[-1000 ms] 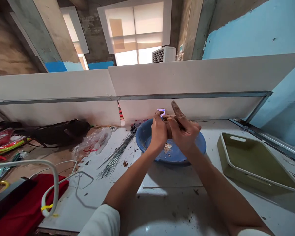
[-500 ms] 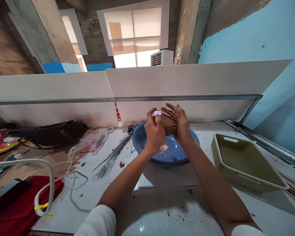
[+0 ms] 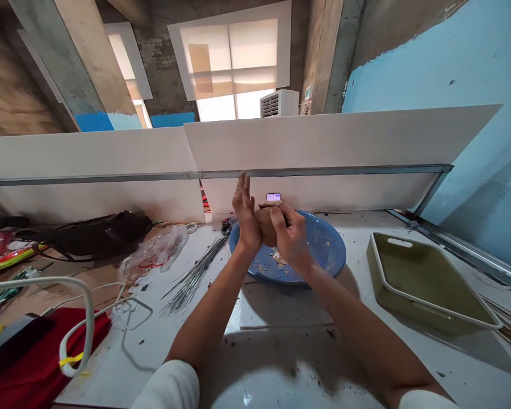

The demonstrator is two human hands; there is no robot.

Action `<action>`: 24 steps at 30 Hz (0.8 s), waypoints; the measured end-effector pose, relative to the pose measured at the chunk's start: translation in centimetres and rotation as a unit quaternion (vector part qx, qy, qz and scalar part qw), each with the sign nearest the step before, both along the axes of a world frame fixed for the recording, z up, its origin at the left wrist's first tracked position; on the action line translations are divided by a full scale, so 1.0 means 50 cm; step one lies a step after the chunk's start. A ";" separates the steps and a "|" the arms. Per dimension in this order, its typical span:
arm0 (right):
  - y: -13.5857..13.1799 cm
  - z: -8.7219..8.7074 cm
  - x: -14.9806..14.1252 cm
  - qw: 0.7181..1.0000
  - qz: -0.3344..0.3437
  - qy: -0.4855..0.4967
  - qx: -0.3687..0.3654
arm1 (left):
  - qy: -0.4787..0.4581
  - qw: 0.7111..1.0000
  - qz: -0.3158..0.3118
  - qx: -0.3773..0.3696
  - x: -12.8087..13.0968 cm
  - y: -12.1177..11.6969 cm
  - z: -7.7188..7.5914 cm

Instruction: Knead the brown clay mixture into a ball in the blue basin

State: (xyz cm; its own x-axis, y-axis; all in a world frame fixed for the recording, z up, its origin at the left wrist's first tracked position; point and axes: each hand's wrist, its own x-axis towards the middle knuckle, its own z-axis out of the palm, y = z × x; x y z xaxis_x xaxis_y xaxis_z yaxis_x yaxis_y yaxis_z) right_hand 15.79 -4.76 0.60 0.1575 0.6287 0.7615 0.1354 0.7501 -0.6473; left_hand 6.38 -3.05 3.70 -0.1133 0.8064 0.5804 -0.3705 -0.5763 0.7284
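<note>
Above the blue basin (image 3: 323, 250) a brown, clay-like lump (image 3: 266, 228) sits between my two hands. My right hand (image 3: 290, 232) is closed round it from the right, thumb on the near side. My left hand (image 3: 246, 218) has its fingers stretched upward, with its palm against the lump's left side. Pale crumbs (image 3: 276, 257) and small bits lie in the bottom of the basin, partly hidden by my hands and wrists. Just behind the lump a lit phone screen (image 3: 273, 196) shows.
An olive plastic tub (image 3: 426, 284) stands to the right. Left of the basin lie a bundle of thin wires (image 3: 198, 278), a clear plastic bag (image 3: 157, 247), a black bag (image 3: 97, 234), a white tube (image 3: 89, 318) and red cloth (image 3: 63, 352). A white partition (image 3: 344, 136) rises behind.
My left hand has moved left and straightened its fingers upright. My right hand, spread before, has curled round the brown lump, which has shifted left.
</note>
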 end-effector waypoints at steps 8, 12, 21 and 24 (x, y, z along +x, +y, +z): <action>-0.024 0.002 0.019 0.997 -0.063 0.047 -0.023 | 0.048 0.998 -0.046 -0.009 0.024 -0.036 -0.011; -0.007 0.018 0.032 0.997 -0.022 0.072 0.014 | 0.036 0.998 -0.053 -0.013 0.031 -0.040 -0.018; 0.051 0.030 0.080 0.930 0.235 0.192 -0.208 | 0.043 0.997 -0.048 0.047 0.072 -0.063 -0.046; 0.024 0.008 0.028 0.959 0.195 0.118 -0.166 | 0.005 0.999 -0.037 0.015 0.016 -0.032 -0.008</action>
State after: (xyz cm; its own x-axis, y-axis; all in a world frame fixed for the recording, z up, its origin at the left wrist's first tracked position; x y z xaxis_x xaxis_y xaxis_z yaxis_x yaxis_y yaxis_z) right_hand 17.18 -3.56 1.00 0.0045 0.8770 0.4804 -0.2926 0.4606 -0.8380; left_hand 7.15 -4.66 3.29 -0.0478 0.7948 0.6051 -0.4066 -0.5688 0.7150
